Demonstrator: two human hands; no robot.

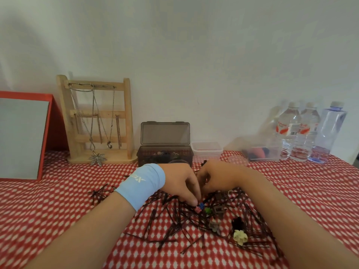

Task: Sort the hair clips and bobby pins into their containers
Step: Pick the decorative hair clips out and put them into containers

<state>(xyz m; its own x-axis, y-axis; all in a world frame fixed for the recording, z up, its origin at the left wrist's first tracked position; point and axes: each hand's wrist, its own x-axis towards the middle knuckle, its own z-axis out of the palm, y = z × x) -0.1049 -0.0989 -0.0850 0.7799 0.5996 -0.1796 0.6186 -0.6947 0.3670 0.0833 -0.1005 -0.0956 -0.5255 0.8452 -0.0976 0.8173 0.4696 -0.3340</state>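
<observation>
Bobby pins (pixel 174 226) and small flower clips (pixel 240 236) lie heaped on the red patterned cloth (pixel 58 210) at six o'clock. Left hand (pixel 180 183), fingers together, has its tips down on the heap — whether it pinches anything, I cannot tell. Dark open box (pixel 165 154) at twelve; right hand (pixel 217 177) curled just beside the left — its grip hidden; clear tub (pixel 206 150) at one.

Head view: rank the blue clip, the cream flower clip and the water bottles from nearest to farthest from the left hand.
1. Blue clip: right beside the fingers of the left hand.
2. Cream flower clip: nearer the camera, to the right.
3. Water bottles: far right, at the back.
</observation>
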